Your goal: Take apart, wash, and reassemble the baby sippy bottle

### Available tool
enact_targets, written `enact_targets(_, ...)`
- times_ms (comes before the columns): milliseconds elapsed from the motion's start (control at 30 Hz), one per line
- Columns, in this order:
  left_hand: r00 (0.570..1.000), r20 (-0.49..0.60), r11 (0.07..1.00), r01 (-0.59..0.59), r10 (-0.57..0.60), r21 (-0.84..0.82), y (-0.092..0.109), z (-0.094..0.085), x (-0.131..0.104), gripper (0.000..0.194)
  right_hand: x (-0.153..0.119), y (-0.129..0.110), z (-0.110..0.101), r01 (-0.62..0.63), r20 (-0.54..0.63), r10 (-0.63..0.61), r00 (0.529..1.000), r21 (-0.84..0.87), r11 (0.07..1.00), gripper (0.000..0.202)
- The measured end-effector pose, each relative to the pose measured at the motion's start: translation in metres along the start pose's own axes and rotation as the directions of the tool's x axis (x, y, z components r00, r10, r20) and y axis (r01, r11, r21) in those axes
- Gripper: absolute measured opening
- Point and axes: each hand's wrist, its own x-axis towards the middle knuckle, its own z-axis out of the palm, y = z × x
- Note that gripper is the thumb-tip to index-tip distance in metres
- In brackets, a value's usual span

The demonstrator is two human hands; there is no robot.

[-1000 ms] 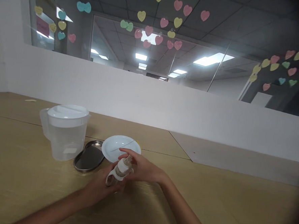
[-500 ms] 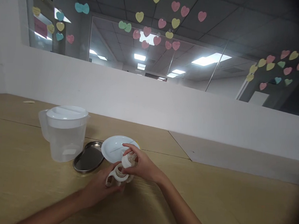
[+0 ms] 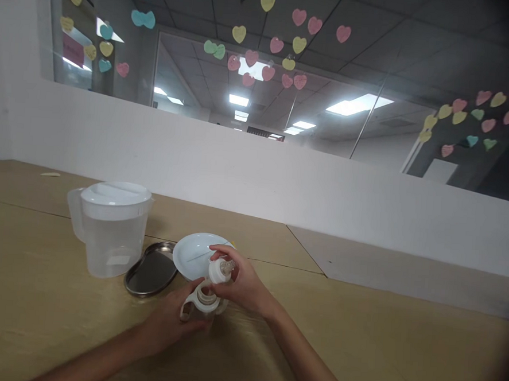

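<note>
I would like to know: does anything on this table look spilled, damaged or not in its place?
Only a pale scrap lies alone on the table, far left and beyond the pitcher, apart from the other things. No spill or damage shows. The bottle is open, with its cap in the right hand.

A lidded, translucent pitcher (image 3: 113,242) stands on the bench (image 3: 358,329), handle to the left. Just right of the pitcher lies a kidney-shaped metal tray (image 3: 152,271); farther right of it, a shallow white bowl (image 3: 182,249) — a thin rod (image 3: 199,257) slanting across it. Behind the pitcher rises a white wall (image 3: 196,158); higher up, a window (image 3: 314,53) bears heart-shaped notes (image 3: 268,1) — pink, yellow, green, blue.
</note>
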Motion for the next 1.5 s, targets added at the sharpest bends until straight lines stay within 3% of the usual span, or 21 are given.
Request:
enact_targets(167,0.999,0.040,1.000,-0.024,0.023,0.018,0.005,-0.004,0.002,0.070,-0.001,-0.016,-0.005,0.042,-0.140,-0.042,0.989,-0.005,0.999,0.056)
enact_targets(333,0.999,0.034,0.997,-0.012,0.010,0.072,0.004,-0.007,0.004,0.087,-0.005,-0.038,-0.007,0.124,-0.340,-0.125,0.932,-0.024,0.992,0.046)
enact_targets(500,0.998,0.069,0.996,-0.009,0.003,0.085,0.003,-0.010,0.006,0.085,-0.009,-0.050,-0.006,0.262,-0.480,-0.290,0.828,-0.126,0.957,0.039)
enact_targets(633,0.998,0.056,0.999,0.032,-0.033,0.018,0.006,-0.016,0.007,0.105,-0.013,-0.061,-0.005,0.380,-0.594,-0.394,0.701,-0.156,0.912,0.036)
enact_targets(700,0.998,-0.037,0.998,0.059,-0.059,-0.001,0.016,-0.024,0.009,0.098,-0.015,-0.068,-0.004,0.429,-0.620,-0.443,0.647,-0.184,0.884,0.036)
enact_targets(800,0.961,-0.276,0.999,0.011,-0.020,-0.034,0.047,-0.040,0.018,0.055,-0.013,-0.080,0.000,0.468,-0.611,-0.505,0.610,-0.237,0.851,0.039)
enact_targets(833,0.952,-0.304,0.998,-0.038,0.018,-0.058,0.061,-0.044,0.022,0.048,-0.010,-0.084,0.002,0.472,-0.605,-0.515,0.607,-0.246,0.846,0.039)
enact_targets(933,0.946,-0.293,0.974,-0.184,0.139,-0.129,0.100,-0.049,0.041,0.046,0.004,-0.090,0.006,0.456,-0.612,-0.481,0.628,-0.212,0.864,0.037)
enact_targets(1033,0.966,-0.216,0.959,-0.188,0.142,-0.210,0.118,-0.045,0.067,0.044,0.019,-0.086,0.007,0.409,-0.620,-0.410,0.669,-0.154,0.899,0.037)
enact_targets(1100,0.988,-0.105,0.956,-0.138,0.114,-0.258,0.112,-0.044,0.085,0.046,0.027,-0.079,0.004,0.373,-0.627,-0.405,0.665,-0.191,0.908,0.034)
enact_targets(1167,0.995,-0.070,0.972,-0.085,0.071,-0.218,0.095,-0.046,0.100,0.047,0.031,-0.072,0.000,0.350,-0.638,-0.430,0.639,-0.256,0.901,0.031)
enact_targets(1233,0.997,-0.073,0.997,-0.036,0.031,-0.064,0.074,-0.051,0.109,0.044,0.032,-0.068,-0.003,0.346,-0.634,-0.453,0.627,-0.294,0.891,0.029)
enact_targets(1300,1.000,-0.004,0.987,-0.001,0.002,0.160,0.056,-0.055,0.112,0.039,0.032,-0.067,-0.006,0.345,-0.619,-0.461,0.636,-0.306,0.887,0.029)
enact_targets(1400,0.990,0.114,0.863,0.015,-0.084,0.505,0.040,-0.057,0.109,0.034,0.030,-0.068,-0.008,0.340,-0.591,-0.473,0.654,-0.329,0.881,0.028)
enact_targets(1500,0.981,0.132,0.733,0.015,-0.142,0.680,0.032,-0.053,0.106,0.030,0.028,-0.070,-0.008,0.346,-0.542,-0.500,0.675,-0.366,0.864,0.028)
